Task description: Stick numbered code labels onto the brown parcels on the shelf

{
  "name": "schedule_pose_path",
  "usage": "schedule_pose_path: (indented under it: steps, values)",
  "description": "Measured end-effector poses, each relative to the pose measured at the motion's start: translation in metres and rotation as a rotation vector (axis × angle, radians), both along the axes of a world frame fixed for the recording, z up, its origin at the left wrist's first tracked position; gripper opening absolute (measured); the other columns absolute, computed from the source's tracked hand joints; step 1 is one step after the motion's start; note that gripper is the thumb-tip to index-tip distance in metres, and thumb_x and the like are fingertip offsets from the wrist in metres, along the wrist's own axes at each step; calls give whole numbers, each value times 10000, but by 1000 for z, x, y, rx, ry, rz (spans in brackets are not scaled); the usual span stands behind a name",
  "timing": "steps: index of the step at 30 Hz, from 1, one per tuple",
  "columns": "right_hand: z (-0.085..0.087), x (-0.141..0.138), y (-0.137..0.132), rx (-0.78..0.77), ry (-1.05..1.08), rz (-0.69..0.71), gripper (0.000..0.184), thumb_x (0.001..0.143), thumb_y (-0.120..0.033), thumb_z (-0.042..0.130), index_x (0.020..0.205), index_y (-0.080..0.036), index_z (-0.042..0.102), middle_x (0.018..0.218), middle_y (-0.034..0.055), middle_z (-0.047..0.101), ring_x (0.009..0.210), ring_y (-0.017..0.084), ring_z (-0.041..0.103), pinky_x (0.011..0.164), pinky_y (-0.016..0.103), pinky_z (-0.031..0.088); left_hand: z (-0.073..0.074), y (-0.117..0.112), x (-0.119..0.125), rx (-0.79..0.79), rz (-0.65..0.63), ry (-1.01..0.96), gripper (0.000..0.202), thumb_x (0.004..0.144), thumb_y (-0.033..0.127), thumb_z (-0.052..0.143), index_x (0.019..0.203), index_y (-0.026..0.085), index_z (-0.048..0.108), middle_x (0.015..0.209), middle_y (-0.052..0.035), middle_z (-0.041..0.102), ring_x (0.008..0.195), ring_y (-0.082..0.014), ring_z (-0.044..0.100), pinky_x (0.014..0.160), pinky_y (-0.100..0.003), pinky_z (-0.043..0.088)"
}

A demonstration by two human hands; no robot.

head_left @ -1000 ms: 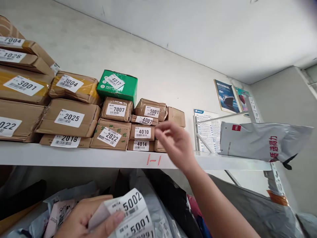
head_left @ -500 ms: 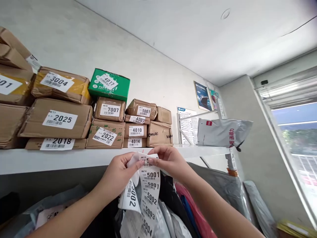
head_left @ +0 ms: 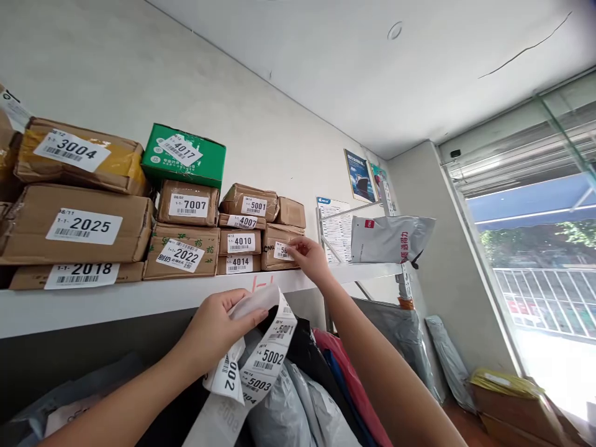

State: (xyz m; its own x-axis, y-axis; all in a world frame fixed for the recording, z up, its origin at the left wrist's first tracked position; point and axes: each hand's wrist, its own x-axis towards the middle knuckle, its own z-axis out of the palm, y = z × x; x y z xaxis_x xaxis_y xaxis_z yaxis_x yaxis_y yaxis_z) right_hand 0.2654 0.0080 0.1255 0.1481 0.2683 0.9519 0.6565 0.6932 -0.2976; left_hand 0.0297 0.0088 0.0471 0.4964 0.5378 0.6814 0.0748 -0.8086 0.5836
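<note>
My left hand (head_left: pixel 218 326) pinches a long strip of white number labels (head_left: pixel 267 359) just below the shelf edge. The strip curls over and hangs down, with 5001, 5002 and 5003 readable. My right hand (head_left: pixel 313 257) is up at the shelf, thumb and forefinger closed on the right edge of a single white label (head_left: pixel 280 251). That label lies against the front of a brown carton (head_left: pixel 274 232); its number is partly covered by my fingers. Left of this carton are boxes labelled 4010 (head_left: pixel 241 242) and 4014 (head_left: pixel 239 265).
More cartons stand stacked on the white shelf (head_left: pixel 186 290) to the left, with a green box (head_left: pixel 184 155) on top. A grey parcel bag (head_left: pixel 391 239) sits to the right. Bagged parcels (head_left: pixel 279 410) fill the level below. A doorway (head_left: pixel 535 292) is at far right.
My right hand has left the strip and moved up to the carton's front with one label. The left hand keeps the strip, which now curls outward. The view has turned right.
</note>
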Motion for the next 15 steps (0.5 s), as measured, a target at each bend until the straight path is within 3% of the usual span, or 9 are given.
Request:
schedule_pose_path:
  steps: [4, 7, 10, 13, 15]
  values:
    - [-7, 0, 5, 127, -7, -258, 321, 667, -360, 717, 938, -210, 633, 757, -2, 563, 631, 150, 518, 637, 320, 453, -3, 3, -6, -18, -13, -13, 461, 726, 632, 608, 690, 173, 576, 640, 19, 496, 626, -141, 448, 570, -224, 334]
    - [-15, -6, 1, 199, -141, -299, 199, 714, -364, 708, 831, -215, 650, 900, 61, 607, 796, 197, 583, 743, 363, 490, -3, 5, -7, -43, -57, -31, 484, 743, 658, 609, 745, 174, 616, 673, 6, 536, 637, -144, 476, 574, -224, 363]
    - [-23, -17, -14, 176, -137, -67, 212, 785, -435, 660, 815, -226, 679, 978, 81, 652, 941, 217, 620, 796, 367, 512, -2, 5, -5, -117, -120, -68, 505, 749, 683, 601, 749, 178, 616, 605, 28, 486, 523, -104, 389, 492, -211, 317]
    - [-38, -30, -38, -119, -91, 378, 369, 786, -551, 644, 974, -234, 675, 968, 65, 688, 875, 197, 660, 664, 319, 543, -1, 6, -1, -202, -211, -127, 505, 743, 688, 611, 763, 183, 610, 580, 31, 495, 480, -96, 385, 462, -204, 312]
    - [-49, -39, -51, -306, -89, 575, 354, 708, -481, 755, 942, -231, 667, 906, 33, 695, 796, 169, 664, 639, 297, 553, -1, 8, 0, -221, -277, -143, 487, 765, 675, 592, 779, 190, 628, 635, 3, 576, 523, -127, 476, 502, -224, 383]
